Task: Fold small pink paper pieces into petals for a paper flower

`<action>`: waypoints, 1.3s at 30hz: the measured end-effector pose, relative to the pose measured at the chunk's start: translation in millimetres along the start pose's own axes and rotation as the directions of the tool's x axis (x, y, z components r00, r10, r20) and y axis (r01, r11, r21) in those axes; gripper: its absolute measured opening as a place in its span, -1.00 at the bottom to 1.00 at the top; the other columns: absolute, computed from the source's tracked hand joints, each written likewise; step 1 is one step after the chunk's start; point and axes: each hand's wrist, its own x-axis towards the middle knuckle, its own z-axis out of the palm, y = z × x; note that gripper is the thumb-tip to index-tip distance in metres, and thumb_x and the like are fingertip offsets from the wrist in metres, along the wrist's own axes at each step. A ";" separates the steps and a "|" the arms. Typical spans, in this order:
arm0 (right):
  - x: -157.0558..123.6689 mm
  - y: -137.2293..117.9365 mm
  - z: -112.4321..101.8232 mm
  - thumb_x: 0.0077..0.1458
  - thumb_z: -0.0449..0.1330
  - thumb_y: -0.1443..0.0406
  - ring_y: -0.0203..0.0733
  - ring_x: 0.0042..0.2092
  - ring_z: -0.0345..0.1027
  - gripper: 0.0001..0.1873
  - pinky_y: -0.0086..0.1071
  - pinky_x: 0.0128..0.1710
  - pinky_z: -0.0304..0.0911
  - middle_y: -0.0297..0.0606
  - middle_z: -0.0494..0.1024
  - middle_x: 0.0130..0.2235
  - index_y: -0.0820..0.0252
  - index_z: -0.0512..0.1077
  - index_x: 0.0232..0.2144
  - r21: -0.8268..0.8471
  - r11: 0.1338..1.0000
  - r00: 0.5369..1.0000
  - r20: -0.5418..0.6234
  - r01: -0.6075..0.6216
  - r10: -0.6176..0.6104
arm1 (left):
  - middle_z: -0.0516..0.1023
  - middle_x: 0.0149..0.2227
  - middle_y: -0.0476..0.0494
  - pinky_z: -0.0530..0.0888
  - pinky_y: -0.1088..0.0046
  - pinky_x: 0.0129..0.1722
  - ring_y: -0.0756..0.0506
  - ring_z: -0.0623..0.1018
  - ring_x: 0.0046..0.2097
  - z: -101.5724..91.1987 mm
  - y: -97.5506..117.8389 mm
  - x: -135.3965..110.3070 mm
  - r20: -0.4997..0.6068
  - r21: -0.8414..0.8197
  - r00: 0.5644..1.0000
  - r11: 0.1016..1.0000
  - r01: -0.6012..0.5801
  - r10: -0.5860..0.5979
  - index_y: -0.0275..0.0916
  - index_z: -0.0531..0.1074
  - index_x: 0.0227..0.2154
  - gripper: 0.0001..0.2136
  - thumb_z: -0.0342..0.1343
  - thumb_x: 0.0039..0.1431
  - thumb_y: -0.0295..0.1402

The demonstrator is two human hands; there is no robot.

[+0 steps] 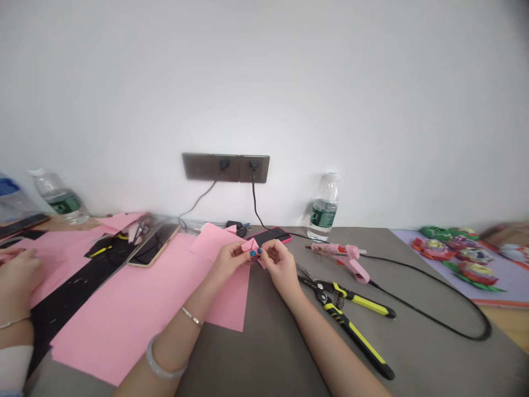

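Observation:
Between my two hands is a small piece of folded pink paper (250, 245), held up over the table. My left hand (231, 259) pinches its left side between thumb and fingers. On the other side my right hand (279, 262) grips the paper's right edge, thumb against fingertips. The exact folds are partly hidden by my fingers. Large pink sheets (136, 309) lie under and beside my left forearm. Behind my hands rests a dark phone with a pink edge (275, 235).
Right of my arm lie black-and-yellow pliers (355, 314) and a pink glue gun (341, 255) with a looping cord. A water bottle (323, 207) stands by the wall. Another phone (154, 245) sits left. Paper flowers (475, 264) are far right. Another person's hand (19, 281) works far left.

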 end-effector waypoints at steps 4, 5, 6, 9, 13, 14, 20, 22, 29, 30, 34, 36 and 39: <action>-0.2 -0.5 0.3 0.07 0.20 0.24 -0.28 -0.49 0.24 -0.84 -0.39 -0.49 0.19 -0.38 0.34 -0.48 0.12 0.30 -0.46 0.011 1.000 1.000 0.010 0.030 -0.030 | 0.60 -0.33 -0.14 0.47 0.45 -0.31 -0.08 0.56 -0.28 0.9 0.5 -1.4 -0.031 -0.027 0.999 0.999 0.039 -0.040 -0.31 0.58 -0.32 -0.66 0.38 -0.13 -0.18; -0.2 -0.7 0.2 0.07 0.21 0.24 -0.28 -0.49 0.24 -0.84 -0.39 -0.48 0.20 -0.38 0.34 -0.47 0.12 0.30 -0.47 0.015 0.999 0.999 0.018 0.037 -0.037 | 0.60 -0.34 -0.13 0.46 0.47 -0.33 -0.07 0.55 -0.30 1.4 1.1 -1.8 -0.033 -0.038 0.998 0.998 0.048 -0.050 -0.31 0.58 -0.32 -0.67 0.37 -0.12 -0.20; -0.3 -0.8 0.1 0.07 0.21 0.23 -0.28 -0.48 0.25 -0.84 -0.39 -0.48 0.21 -0.37 0.34 -0.46 0.13 0.30 -0.46 0.022 0.999 0.999 0.026 0.041 -0.041 | 0.59 -0.36 -0.12 0.44 0.49 -0.35 -0.05 0.54 -0.32 1.9 1.8 -2.2 -0.035 -0.048 0.998 0.997 0.057 -0.058 -0.31 0.58 -0.34 -0.69 0.37 -0.11 -0.21; -0.2 -0.4 -0.3 0.11 0.20 0.18 -0.26 -0.47 0.29 -0.81 -0.39 -0.47 0.22 -0.36 0.36 -0.45 0.12 0.30 -0.42 0.059 0.998 0.999 0.045 0.016 -0.019 | 0.55 -0.43 -0.07 0.39 0.54 -0.40 0.02 0.49 -0.40 3.0 3.7 -2.8 -0.041 -0.056 0.997 0.996 0.063 -0.066 -0.31 0.56 -0.37 -0.74 0.36 -0.09 -0.25; 1.0 2.5 -0.5 0.08 0.22 0.06 -0.27 -0.49 0.27 -0.70 -0.42 -0.52 0.17 -0.37 0.37 -0.48 0.13 0.30 -0.39 0.068 0.997 0.996 0.084 -0.035 0.029 | 0.52 -0.44 -0.07 0.37 0.56 -0.42 0.03 0.46 -0.41 2.4 3.5 -2.8 -0.049 -0.031 0.997 0.998 0.049 -0.051 -0.31 0.55 -0.38 -0.73 0.36 -0.10 -0.24; 1.4 3.3 -0.6 0.07 0.23 0.03 -0.28 -0.50 0.25 -0.68 -0.42 -0.52 0.15 -0.38 0.36 -0.50 0.13 0.31 -0.41 0.058 0.998 0.995 0.096 -0.037 0.032 | 0.52 -0.43 -0.08 0.38 0.56 -0.42 0.02 0.46 -0.40 1.9 2.9 -2.6 -0.051 -0.025 0.997 0.998 0.050 -0.052 -0.31 0.55 -0.38 -0.72 0.36 -0.11 -0.22; 4.1 6.0 -3.2 0.08 0.22 -0.02 -0.31 -0.53 0.18 -0.62 -0.43 -0.53 0.11 -0.40 0.33 -0.53 0.15 0.31 -0.47 0.092 0.993 0.993 0.106 -0.069 0.059 | 0.53 -0.34 -0.10 0.45 0.53 -0.39 -0.01 0.50 -0.36 -4.0 -0.8 1.0 -0.041 0.012 0.999 1.000 0.002 -0.002 -0.28 0.54 -0.24 -0.63 0.36 -0.11 -0.19; 4.9 6.6 -4.3 0.07 0.23 -0.02 -0.32 -0.55 0.17 -0.62 -0.44 -0.54 0.10 -0.41 0.33 -0.55 0.15 0.30 -0.48 0.116 0.989 0.991 0.102 -0.095 0.084 | 0.54 -0.35 -0.08 0.47 0.51 -0.38 -0.01 0.51 -0.37 -5.9 -0.3 2.2 -0.056 0.047 0.998 0.998 -0.037 0.039 -0.26 0.53 -0.21 -0.62 0.35 -0.10 -0.19; 5.7 8.6 -3.5 -0.01 0.28 -0.05 -0.28 -0.50 0.27 -0.59 -0.42 -0.51 0.17 -0.36 0.43 -0.51 0.14 0.32 -0.47 0.178 0.974 0.988 0.098 -0.137 0.121 | 0.55 -0.43 -0.08 0.50 0.50 -0.39 -0.04 0.54 -0.38 -6.5 -1.1 4.3 -0.108 0.124 0.987 0.987 -0.103 0.117 -0.29 0.52 -0.36 -0.72 0.28 0.00 -0.15; 5.8 8.8 -3.2 -0.02 0.29 -0.05 -0.27 -0.49 0.29 -0.59 -0.42 -0.50 0.18 -0.35 0.44 -0.50 0.14 0.33 -0.47 0.189 0.971 0.987 0.100 -0.145 0.128 | 0.55 -0.44 -0.08 0.50 0.49 -0.39 -0.03 0.54 -0.39 -6.0 -1.7 4.6 -0.114 0.117 0.986 0.987 -0.107 0.120 -0.29 0.52 -0.35 -0.72 0.28 0.00 -0.16; 6.5 9.4 -3.4 -0.05 0.30 -0.05 -0.26 -0.48 0.34 -0.58 -0.43 -0.51 0.19 -0.34 0.45 -0.51 0.17 0.37 -0.45 0.191 0.967 0.983 0.109 -0.169 0.150 | 0.54 -0.43 -0.04 0.51 0.49 -0.35 -0.02 0.54 -0.39 -4.2 -2.7 4.5 -0.102 0.132 0.976 0.975 -0.177 0.191 -0.25 0.48 -0.26 -0.75 0.26 0.03 -0.24; 6.7 9.5 -4.3 -0.05 0.30 -0.06 -0.27 -0.50 0.32 -0.57 -0.43 -0.52 0.19 -0.34 0.45 -0.52 0.18 0.39 -0.45 0.173 0.968 0.981 0.108 -0.181 0.164 | 0.53 -0.40 -0.04 0.51 0.49 -0.34 -0.01 0.54 -0.37 -3.6 -1.6 3.6 -0.068 0.176 0.968 0.958 -0.226 0.241 -0.24 0.46 -0.28 -0.81 0.22 0.06 -0.29; 6.6 9.2 -5.6 -0.05 0.29 -0.08 -0.26 -0.50 0.33 -0.56 -0.42 -0.51 0.23 -0.32 0.47 -0.52 0.17 0.40 -0.45 0.155 0.969 0.979 0.098 -0.193 0.180 | 0.50 -0.38 -0.03 0.50 0.50 -0.34 -0.02 0.54 -0.33 -2.6 1.4 1.3 -0.046 0.252 0.958 0.931 -0.263 0.283 -0.23 0.43 -0.32 -0.89 0.18 0.07 -0.36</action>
